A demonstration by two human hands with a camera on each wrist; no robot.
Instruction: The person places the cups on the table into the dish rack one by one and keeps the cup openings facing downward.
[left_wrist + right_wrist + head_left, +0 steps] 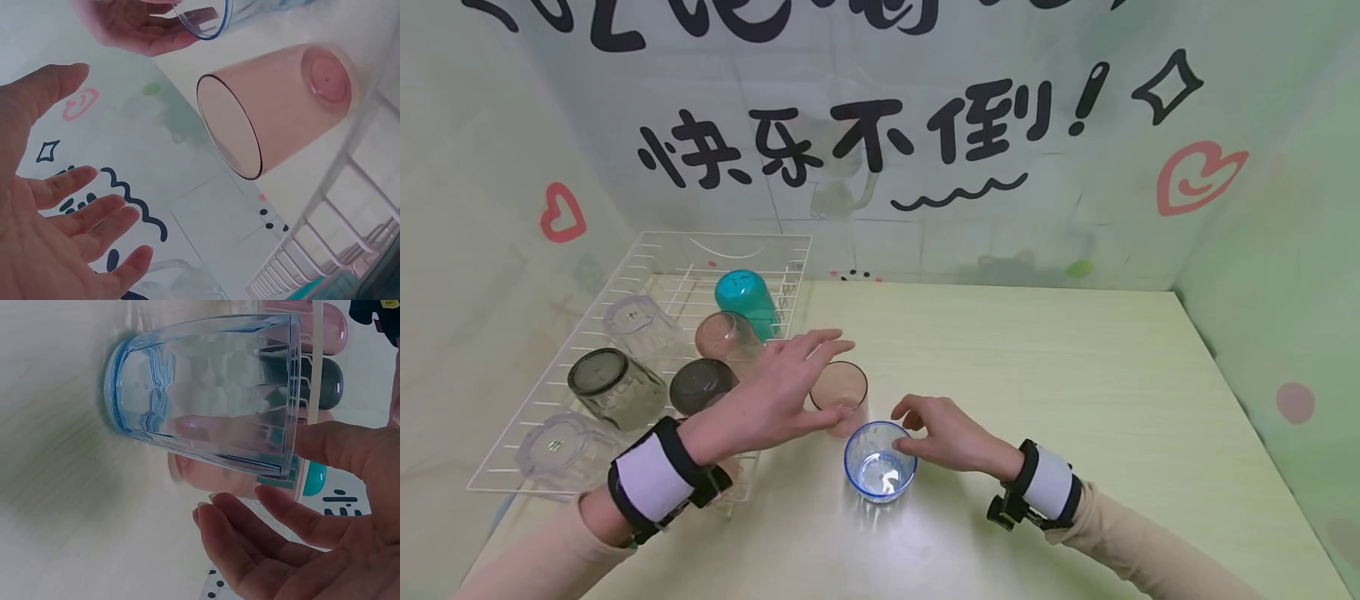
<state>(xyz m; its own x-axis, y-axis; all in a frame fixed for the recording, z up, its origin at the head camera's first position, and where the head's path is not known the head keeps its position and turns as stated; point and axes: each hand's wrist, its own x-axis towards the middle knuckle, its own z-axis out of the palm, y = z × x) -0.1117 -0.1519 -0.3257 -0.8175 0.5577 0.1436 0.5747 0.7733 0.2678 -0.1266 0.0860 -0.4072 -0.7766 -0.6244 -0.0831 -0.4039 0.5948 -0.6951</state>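
Observation:
Upright on the table stands a clear blue-rimmed glass. My right hand is at its right side, thumb tip right at the rim and the other fingers loosely bent, apart from the wall in the right wrist view. Just behind that glass is a pinkish see-through cup, also upright. Over the cup's left side reaches my left hand, fingers spread. A gap shows between those fingers and the cup's rim in the left wrist view.
A white wire rack stands on the left, holding several upturned cups, among them a teal cup, a dark grey glass and a clear one. My left forearm crosses its front corner. A printed backdrop borders the table's back.

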